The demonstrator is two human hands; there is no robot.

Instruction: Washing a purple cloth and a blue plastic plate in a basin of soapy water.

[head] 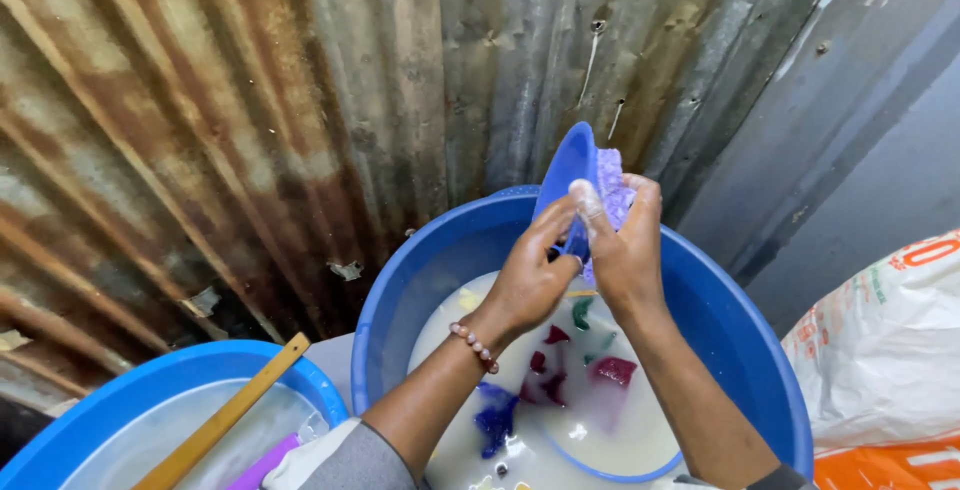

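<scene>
My left hand [527, 280] grips the lower edge of a blue plastic plate [563, 172], which I hold upright above a big blue basin [400, 290]. My right hand [622, 250] presses a purple scrubbing sponge [612, 185] against the plate's right side. The left wrist wears a pink bead bracelet [473, 345]. The basin holds milky, soapy water with several coloured plastic items sunk in it: red [612, 370], dark blue [495, 418] and green [581, 312] pieces.
A second blue basin [60, 420] at the lower left holds clearer water, a wooden stick [225, 418] and a purple item [262, 465]. A rusty corrugated metal wall [250, 120] stands close behind. A white and orange sack [880, 360] lies at the right.
</scene>
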